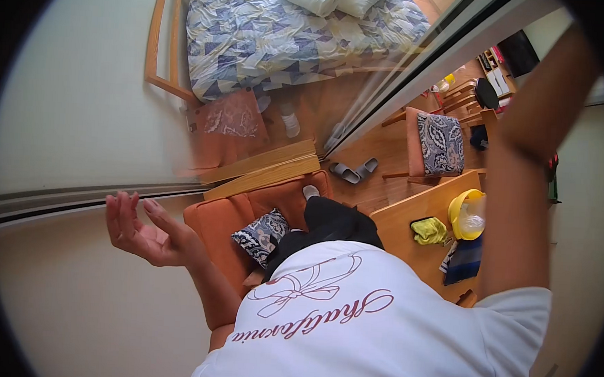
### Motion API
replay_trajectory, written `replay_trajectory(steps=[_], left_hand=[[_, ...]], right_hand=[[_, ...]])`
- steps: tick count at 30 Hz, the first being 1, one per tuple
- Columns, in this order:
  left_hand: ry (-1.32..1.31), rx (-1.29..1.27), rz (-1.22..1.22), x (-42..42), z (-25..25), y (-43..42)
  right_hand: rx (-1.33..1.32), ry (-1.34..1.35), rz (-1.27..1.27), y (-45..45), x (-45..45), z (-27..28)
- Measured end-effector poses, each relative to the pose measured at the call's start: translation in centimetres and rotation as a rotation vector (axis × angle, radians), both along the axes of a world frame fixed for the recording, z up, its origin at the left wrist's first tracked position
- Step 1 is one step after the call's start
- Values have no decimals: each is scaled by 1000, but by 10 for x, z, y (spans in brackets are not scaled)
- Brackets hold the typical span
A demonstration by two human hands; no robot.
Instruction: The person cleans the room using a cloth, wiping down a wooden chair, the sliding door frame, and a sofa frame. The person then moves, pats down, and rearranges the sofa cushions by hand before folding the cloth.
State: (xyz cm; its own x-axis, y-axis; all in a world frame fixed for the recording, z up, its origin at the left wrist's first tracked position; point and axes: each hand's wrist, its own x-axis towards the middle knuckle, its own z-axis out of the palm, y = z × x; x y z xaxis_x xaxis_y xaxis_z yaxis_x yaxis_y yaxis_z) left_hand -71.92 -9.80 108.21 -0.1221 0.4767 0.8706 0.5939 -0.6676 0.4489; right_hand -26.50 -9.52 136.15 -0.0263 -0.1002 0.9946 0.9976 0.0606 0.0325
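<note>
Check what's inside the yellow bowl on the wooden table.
A crumpled, see-through, plastic-looking bundle sits inside the yellow bowl. It covers much of the interior, so I cannot tell whether anything lies underneath.

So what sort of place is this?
Most likely someone's home, perhaps the living area beside a bedroom: there's a bed, an orange upholstered seat and a pair of grey slippers.

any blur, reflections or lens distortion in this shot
Head view: wide-angle stretching with dark rounded borders; clear glass pane faintly mirrors the orange upholstered seat; white printed shirt and bare left hand look fairly sharp, no obvious blur.
</note>
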Motion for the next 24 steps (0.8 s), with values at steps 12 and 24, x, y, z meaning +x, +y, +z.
replay_trajectory(steps=[12,24], left_hand=[[109,-139,47,-131,-40,-25],[-86,-221,223,-203,-38,-42]], right_hand=[[-369,719,-245,-20,-128,-563],[-1063,621,484,-11,-323,-417]])
